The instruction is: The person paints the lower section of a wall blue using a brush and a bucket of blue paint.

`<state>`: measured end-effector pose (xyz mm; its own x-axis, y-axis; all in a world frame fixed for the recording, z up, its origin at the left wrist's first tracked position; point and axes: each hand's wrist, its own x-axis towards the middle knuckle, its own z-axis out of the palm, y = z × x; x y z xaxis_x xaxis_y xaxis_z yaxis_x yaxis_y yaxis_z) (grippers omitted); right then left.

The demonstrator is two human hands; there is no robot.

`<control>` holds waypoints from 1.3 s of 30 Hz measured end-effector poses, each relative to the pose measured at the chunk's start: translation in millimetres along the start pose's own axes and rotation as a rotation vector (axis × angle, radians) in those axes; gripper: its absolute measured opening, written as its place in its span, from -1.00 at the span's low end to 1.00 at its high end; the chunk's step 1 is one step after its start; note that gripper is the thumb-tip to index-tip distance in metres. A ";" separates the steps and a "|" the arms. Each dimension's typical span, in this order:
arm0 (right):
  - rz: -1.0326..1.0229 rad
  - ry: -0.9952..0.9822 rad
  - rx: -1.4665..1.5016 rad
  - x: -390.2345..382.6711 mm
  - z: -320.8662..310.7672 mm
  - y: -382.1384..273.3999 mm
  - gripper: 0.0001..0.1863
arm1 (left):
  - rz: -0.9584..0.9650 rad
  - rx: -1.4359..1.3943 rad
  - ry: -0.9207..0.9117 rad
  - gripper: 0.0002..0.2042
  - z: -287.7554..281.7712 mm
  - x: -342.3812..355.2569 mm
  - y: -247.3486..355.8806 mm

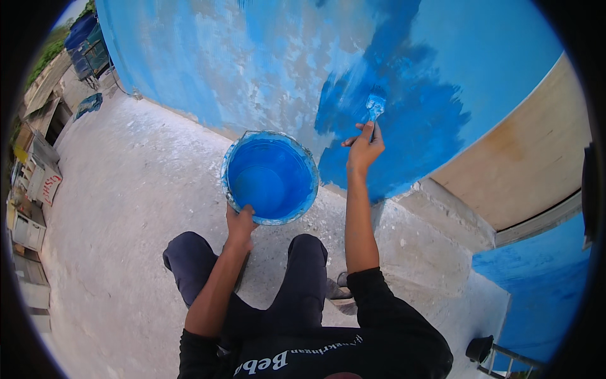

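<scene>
My left hand [240, 224] grips the near left rim of a paint-crusted bucket [268, 180] with blue paint inside, held above my bent knees. My right hand [366, 145] holds a paintbrush [375, 104] by its handle, bristles upward, against or just in front of a patch of darker wet blue [429, 120] on the wall. The surrounding wall [246, 63] is lighter blue, with pale grey streaks left of the patch. The brush's fingers-side handle is mostly hidden by my right hand.
Pale concrete floor [113, 221] runs along the wall. A beige door-like panel [511, 158] sits above a concrete ledge [457, 215] to the right. A dark container [480, 347] and metal ladder [505, 357] are at lower right; blue tanks [85, 44] and stacked boards [44, 177] line the left.
</scene>
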<state>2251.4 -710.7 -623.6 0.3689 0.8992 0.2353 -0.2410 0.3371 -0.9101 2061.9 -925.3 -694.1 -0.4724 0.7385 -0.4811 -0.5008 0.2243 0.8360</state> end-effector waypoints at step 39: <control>-0.138 -0.031 0.019 6.7 -3.7 -1.7 -0.61 | 0.014 0.119 0.069 -0.40 -62.7 -1.0 -3.1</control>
<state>2257.6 -706.3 -621.8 0.3715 0.8520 0.3688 -0.2068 0.4632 -0.8618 2018.4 -966.5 -712.7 -0.5293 0.6976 -0.4828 -0.4059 0.2914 0.8662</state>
